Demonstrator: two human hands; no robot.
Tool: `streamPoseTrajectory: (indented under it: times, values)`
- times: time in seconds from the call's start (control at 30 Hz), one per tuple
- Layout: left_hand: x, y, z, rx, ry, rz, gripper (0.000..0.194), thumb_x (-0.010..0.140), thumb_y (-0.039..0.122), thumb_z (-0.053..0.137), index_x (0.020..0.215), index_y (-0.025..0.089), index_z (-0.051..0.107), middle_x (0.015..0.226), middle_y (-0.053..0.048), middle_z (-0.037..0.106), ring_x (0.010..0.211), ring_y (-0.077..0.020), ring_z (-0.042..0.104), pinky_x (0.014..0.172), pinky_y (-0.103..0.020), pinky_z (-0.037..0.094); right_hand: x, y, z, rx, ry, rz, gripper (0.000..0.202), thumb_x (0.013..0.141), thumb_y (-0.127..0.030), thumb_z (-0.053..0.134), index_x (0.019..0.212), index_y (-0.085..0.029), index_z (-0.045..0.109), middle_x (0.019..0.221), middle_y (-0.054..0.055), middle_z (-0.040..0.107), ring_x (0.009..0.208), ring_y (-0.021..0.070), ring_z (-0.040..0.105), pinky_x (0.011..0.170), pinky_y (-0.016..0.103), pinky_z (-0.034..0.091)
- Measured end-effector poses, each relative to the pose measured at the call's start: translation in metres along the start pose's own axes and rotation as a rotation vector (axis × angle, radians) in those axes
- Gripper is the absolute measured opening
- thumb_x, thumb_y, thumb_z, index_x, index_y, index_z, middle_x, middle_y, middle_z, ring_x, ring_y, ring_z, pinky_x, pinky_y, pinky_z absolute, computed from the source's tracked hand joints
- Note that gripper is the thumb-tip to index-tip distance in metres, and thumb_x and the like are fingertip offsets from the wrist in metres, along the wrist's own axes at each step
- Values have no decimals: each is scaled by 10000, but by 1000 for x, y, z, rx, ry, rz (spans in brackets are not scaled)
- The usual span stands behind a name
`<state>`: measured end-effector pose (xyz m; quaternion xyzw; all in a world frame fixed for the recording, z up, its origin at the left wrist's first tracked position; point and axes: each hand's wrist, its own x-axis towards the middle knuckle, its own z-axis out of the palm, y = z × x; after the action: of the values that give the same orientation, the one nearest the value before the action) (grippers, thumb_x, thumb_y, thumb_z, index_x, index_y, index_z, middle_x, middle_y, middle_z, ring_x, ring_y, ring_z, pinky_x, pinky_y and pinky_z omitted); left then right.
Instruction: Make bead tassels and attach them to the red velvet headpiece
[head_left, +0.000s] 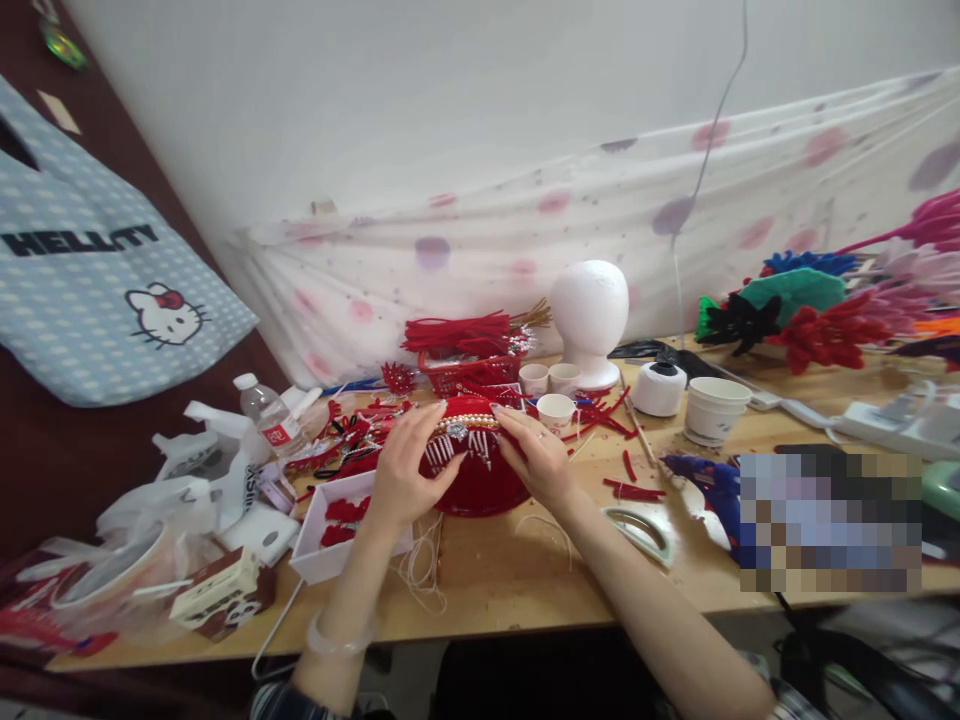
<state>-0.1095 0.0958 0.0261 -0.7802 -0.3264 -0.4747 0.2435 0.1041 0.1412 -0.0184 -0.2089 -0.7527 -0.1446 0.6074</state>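
Both hands are at a red headdress above the middle of the table. A band of pearls and gold trim crosses its upper front, with a clear jewel set on it and white tassel-like strands hanging below. My left hand grips the left end, thumb in front and fingers along the top edge. My right hand holds the other end, fingertips on the upper edge by the pearls. The fingers' far sides are hidden. A white box of red pieces lies left of my left hand.
Behind stand a red basket of red stems, a white foam head and paper cups. To the right are a thread spool, a blue glue gun and tape roll. Plastic bags and a bottle crowd the left.
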Motion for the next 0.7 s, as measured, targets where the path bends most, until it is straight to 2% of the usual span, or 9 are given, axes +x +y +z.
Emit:
streamPoseTrajectory:
  times: [0.1, 0.2, 0.33, 0.47, 0.57, 0.7]
  values:
    - [-8, -4, -20, -24, -109, -81, 596, 837, 184, 609, 1422, 205, 495, 1327, -134, 666, 1219, -299, 631, 1072, -521, 485, 0, -1, 2, 11, -1, 4, 448, 974, -103, 529, 1406, -217, 555, 1200, 122, 758, 1119, 232, 727, 965, 385, 621]
    - [-19, -7, -27, -48, -134, -167, 577, 843, 203, 569, 1416, 193, 498, 1334, -146, 660, 1218, -297, 635, 1043, -505, 513, -1, -1, 2, 21, 6, 11, 450, 972, -102, 532, 1404, -221, 560, 1224, 121, 750, 1117, 236, 729, 971, 389, 618]
    - [-30, -4, -22, -75, -112, -247, 531, 857, 213, 582, 1385, 186, 534, 1312, -151, 677, 1199, -282, 654, 1000, -446, 551, -1, 0, 1, 28, 13, 8, 446, 967, -103, 543, 1398, -214, 570, 1237, 133, 743, 1113, 245, 731, 969, 398, 620]
    - [-25, 6, -15, -64, -2, -304, 477, 871, 181, 597, 1347, 192, 561, 1274, -145, 696, 1183, -269, 659, 1019, -458, 537, -2, -1, 0, 36, 6, -4, 446, 964, -108, 547, 1395, -219, 577, 1241, 125, 742, 1113, 250, 732, 981, 409, 617]
    - [-14, 15, -10, -61, 33, -291, 474, 873, 209, 650, 1341, 207, 567, 1270, -131, 704, 1183, -263, 657, 1035, -464, 526, -2, -2, -1, 35, 4, -15, 447, 960, -101, 552, 1392, -212, 582, 1240, 127, 743, 1116, 251, 730, 988, 406, 614]
    - [-1, 22, -2, -51, 25, -214, 395, 882, 213, 677, 1272, 222, 619, 1225, -105, 736, 1140, -255, 684, 1070, -499, 495, -2, -3, -1, 26, 13, -39, 447, 958, -94, 557, 1389, -212, 577, 1202, 125, 759, 1107, 244, 734, 969, 396, 625]
